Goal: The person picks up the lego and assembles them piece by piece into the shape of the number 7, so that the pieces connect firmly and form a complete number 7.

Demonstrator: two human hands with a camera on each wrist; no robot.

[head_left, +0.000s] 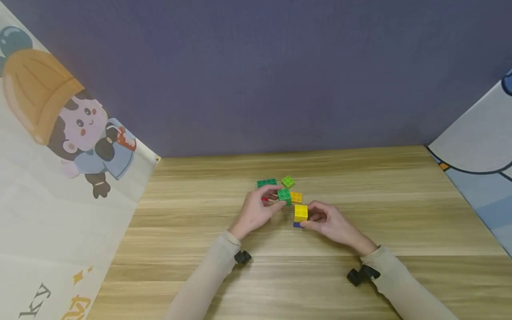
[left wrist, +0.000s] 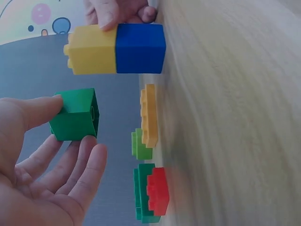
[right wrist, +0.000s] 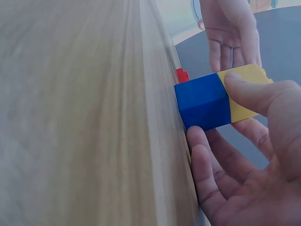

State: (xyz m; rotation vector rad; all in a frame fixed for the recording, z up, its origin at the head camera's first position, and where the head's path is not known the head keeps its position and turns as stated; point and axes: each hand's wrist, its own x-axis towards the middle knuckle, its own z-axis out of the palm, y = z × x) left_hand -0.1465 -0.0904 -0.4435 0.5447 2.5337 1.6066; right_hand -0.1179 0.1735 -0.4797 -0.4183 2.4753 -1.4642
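Observation:
My left hand [head_left: 257, 210] pinches a green toy building brick [head_left: 284, 196] between thumb and fingers, studs up. In the left wrist view that green brick [left wrist: 75, 114] is raised off the table. To its right, my right hand [head_left: 334, 224] grips a two-brick stack by its side, thumb on the yellow brick [head_left: 301, 213]. The yellow brick sits squarely on a blue brick [left wrist: 140, 48]. In the right wrist view the blue brick [right wrist: 203, 102] is down at the table surface, with the right fingertips [right wrist: 196, 136] close to it.
Behind the hands lie a flat dark green plate brick [head_left: 266, 182], a small lime brick [head_left: 288, 181] and a flat orange brick [head_left: 296, 197]. A red brick [left wrist: 158, 190] lies by the dark green one, mostly hidden by the left hand from above. A dark panel [head_left: 280, 89] bounds the wooden table's back.

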